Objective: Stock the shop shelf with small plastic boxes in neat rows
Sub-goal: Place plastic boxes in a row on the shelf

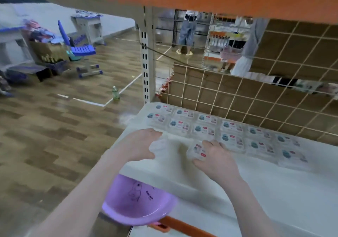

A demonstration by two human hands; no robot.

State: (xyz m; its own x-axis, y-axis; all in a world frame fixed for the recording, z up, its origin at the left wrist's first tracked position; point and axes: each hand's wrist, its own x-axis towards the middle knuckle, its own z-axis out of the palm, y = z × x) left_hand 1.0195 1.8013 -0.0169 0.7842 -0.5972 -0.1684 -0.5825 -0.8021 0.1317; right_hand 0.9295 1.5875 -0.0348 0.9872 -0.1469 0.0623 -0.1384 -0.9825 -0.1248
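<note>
Purple plastic, a basin (139,205) by the look of it, sits nearest, below the front edge of the white shelf (274,191). Just past that edge both hands are at work. The left hand (140,145) curls its fingers round a clear small box (158,144), label hidden, close to the shelf's left edge. The right hand (214,156) pinches a labelled box (197,151) between thumb and fingers, just in front of the stocked boxes. Behind them two rows of boxes (206,127) run along the back edge against the wire grid backing (274,90), and a third row (274,149) is started toward the right. I judge the stocking roughly halfway: the back is filled, the front strip of shelf bare, and these two boxes look set to extend that third row leftward.
</note>
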